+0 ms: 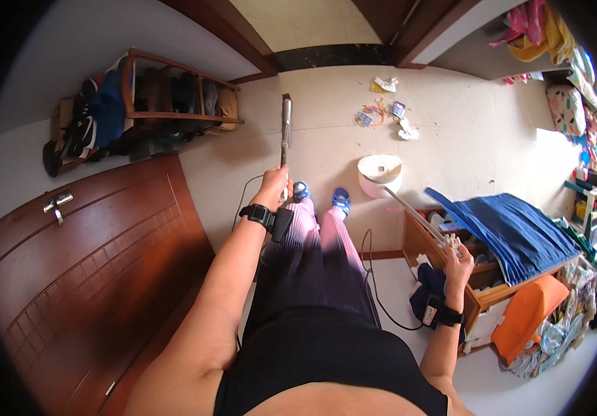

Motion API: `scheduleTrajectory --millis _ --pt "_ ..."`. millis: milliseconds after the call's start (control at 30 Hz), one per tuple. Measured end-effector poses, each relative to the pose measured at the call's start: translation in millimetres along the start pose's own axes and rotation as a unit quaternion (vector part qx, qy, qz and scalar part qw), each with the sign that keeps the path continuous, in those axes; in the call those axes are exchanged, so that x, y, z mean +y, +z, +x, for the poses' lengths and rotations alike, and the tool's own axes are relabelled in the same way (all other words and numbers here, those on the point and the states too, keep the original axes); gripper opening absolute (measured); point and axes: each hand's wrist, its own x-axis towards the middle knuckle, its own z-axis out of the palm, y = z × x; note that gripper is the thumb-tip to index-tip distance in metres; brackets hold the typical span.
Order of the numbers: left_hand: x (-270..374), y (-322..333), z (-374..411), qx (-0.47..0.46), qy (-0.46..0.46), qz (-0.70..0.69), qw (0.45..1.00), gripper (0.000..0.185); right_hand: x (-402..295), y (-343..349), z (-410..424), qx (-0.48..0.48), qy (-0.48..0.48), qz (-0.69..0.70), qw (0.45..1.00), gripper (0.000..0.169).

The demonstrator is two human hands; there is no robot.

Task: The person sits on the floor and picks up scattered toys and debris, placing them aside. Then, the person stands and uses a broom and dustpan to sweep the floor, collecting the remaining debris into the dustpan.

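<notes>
My left hand (274, 186) is closed around the handle of a long metal stick tool (286, 122), probably a broom, seen end-on over the tiled floor; its far end is hard to make out. With my right hand (458, 266) I hold the top of a long metal handle (417, 216) by the fingers. That handle slopes down to a white and pink long-handled dustpan (380, 179) on the floor. Beyond the dustpan lie small packets (397, 109), an orange loop (380, 115) and crumpled white tissue (407, 130), with another crumpled piece (386, 84) nearer the doorway.
A wooden shoe rack (184, 115) stands at the upper left, above a brown door (95, 270). To the right is a wooden cabinet (485, 296) with a blue cloth cover (517, 223) and an orange object (530, 317). A dark threshold (335, 56) crosses the doorway ahead.
</notes>
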Motion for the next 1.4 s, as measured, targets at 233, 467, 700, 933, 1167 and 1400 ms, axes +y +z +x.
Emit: scheduleTrajectory --millis 233,467,700,933,1167,1400 --pt "36.5 -8.1 131.4 0.044 0.061 0.089 0.993 0.004 -30.2 -2.8 17.1 -0.056 0.039 0.078 0.995 0.020" --pt "136.1 -33.2 281.3 0.009 0.221 0.711 0.668 0.022 -54.2 1.2 37.2 -0.039 0.093 0.057 0.993 0.023" --pt "158.3 -30.7 272.6 -0.076 0.363 0.729 0.575 0.014 -69.9 -0.4 70.9 -0.050 0.092 0.029 0.994 0.021" --pt "143.1 -65.5 139.8 0.084 -0.011 0.075 0.994 0.023 -66.4 0.4 90.4 -0.060 0.062 -0.017 0.996 0.020" --pt "162.3 -8.2 270.0 -0.097 0.207 0.545 0.807 0.023 -92.9 7.3 101.6 -0.041 0.005 -0.087 0.995 0.017" --pt "82.3 127.3 221.1 -0.079 0.097 0.385 0.914 0.008 -80.8 0.4 104.8 -0.035 0.045 -0.085 0.995 0.019"
